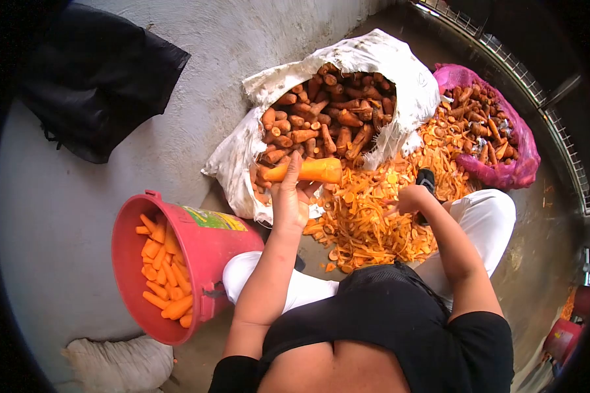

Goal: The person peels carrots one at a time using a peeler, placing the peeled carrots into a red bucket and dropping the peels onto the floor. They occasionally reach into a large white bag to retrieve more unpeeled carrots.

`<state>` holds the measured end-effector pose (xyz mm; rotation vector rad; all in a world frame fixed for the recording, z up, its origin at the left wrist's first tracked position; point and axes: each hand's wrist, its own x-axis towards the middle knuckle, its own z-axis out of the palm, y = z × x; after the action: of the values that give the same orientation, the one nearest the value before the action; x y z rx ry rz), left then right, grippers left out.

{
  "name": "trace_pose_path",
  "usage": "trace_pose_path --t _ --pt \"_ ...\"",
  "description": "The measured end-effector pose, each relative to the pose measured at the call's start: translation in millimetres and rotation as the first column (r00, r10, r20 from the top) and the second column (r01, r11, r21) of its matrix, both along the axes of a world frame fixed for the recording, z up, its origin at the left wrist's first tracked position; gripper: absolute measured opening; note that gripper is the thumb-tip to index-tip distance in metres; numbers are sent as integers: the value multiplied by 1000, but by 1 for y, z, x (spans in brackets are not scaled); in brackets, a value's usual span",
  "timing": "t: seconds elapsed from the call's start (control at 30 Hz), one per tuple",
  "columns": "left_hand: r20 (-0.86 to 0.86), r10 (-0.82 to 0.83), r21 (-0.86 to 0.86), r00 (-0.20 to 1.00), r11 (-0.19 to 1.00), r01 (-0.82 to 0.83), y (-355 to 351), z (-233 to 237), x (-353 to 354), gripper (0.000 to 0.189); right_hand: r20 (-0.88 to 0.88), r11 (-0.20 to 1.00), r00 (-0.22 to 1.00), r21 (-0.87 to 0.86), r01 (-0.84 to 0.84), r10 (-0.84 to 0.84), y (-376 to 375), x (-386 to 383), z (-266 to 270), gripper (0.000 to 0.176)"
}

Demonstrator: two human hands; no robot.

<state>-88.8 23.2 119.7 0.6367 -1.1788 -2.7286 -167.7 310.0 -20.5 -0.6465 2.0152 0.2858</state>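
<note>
My left hand (pixel 291 196) is closed around a large peeled carrot (pixel 321 170), held level in front of the white sack. My right hand (pixel 413 199) is lower to the right, over the heap of orange peelings (pixel 380 223); its fingers are curled, and whatever they hold is hidden. Unpeeled carrots (pixel 305 136) fill the open mouth of the white sack (pixel 400 62). To the left, a red bucket (pixel 226 239) leans towards me with several peeled carrots (pixel 170 281) inside.
A pink mesh bag (pixel 514 171) of rough carrots and scraps lies at the far right. Black cloth (pixel 101 78) hangs by the grey wall. A pale sack (pixel 121 363) rests at the lower left, and red containers (pixel 562 340) stand at the right edge.
</note>
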Motion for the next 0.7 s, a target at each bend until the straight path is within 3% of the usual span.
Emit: trace_pose_path --t 0.03,0.07,0.1,0.17,0.2,0.3,0.37,0.4,0.5,0.53,0.63,0.7 --pt "-8 -4 26 1000 1000 4 -2 -3 0 36 35 950 972 -205 236 -234 -10 6 35 36" --pt "-14 -9 52 1000 999 10 -3 -8 -1 36 116 803 889 -389 451 -442 -22 13 79 33" --pt "-20 -16 77 1000 997 18 -2 -9 -1 36 237 575 762 -534 621 -603 -26 17 102 31" --pt "-52 -26 90 998 995 30 1 -10 -1 40 483 298 686 -653 696 -544 -25 9 93 31" --pt "-56 -30 80 998 996 34 2 -9 -1 40 571 195 650 -657 728 -502 -28 7 81 42" --pt "-112 -66 44 991 997 71 7 -6 0 52 853 -343 418 -512 787 -314 -70 18 113 66" --pt "-183 -124 -15 975 992 124 9 -10 0 53 919 -366 199 -325 872 -341 -86 16 106 65" --pt "-197 -150 -48 969 989 143 10 -12 1 58 939 -487 157 -295 822 -305 -104 23 118 61" --pt "-257 -175 -70 950 984 163 12 0 4 58 991 -386 134 -134 913 -28 -111 16 119 47" --pt "-259 -241 -182 935 963 198 8 10 4 68 990 -400 135 -140 906 -40 -112 15 121 45" --pt "-427 -412 24 805 885 466 -15 16 4 73 981 -404 170 -192 894 -90 -113 12 141 39" --pt "-404 -481 33 778 842 538 -25 22 6 76 965 -364 221 -258 895 -140 -112 13 152 37"
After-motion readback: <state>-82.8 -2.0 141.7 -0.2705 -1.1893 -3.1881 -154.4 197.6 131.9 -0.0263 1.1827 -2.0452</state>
